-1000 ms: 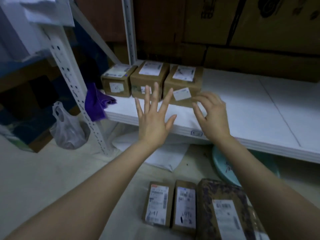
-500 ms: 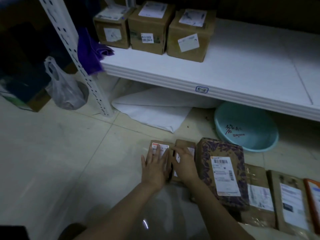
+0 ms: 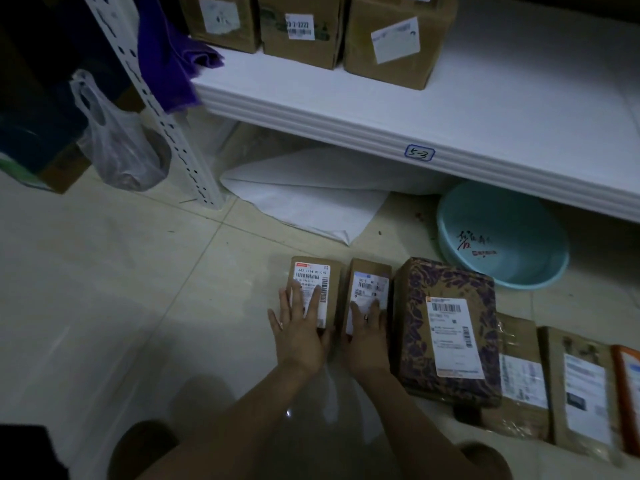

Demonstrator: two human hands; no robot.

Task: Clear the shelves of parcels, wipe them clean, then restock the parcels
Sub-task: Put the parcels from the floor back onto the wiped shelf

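Two small brown parcels lie side by side on the tiled floor. My left hand rests flat on the left small parcel, fingers straight over its label. Beside it, my right hand lies flat on the right small parcel. A larger purple-patterned parcel sits just right of them, with several more parcels in a row beyond it. The white shelf above holds three brown boxes at its left end. A purple cloth hangs at the shelf's left corner.
A teal basin and a white sheet lie on the floor under the shelf. The perforated white upright stands at the left, with a plastic bag beside it. Bare tiles stretch to the left of my hands.
My hands came down from the boxes on the shelf to the two small parcels on the floor and now lie on them. My view has tilted down and moved closer.
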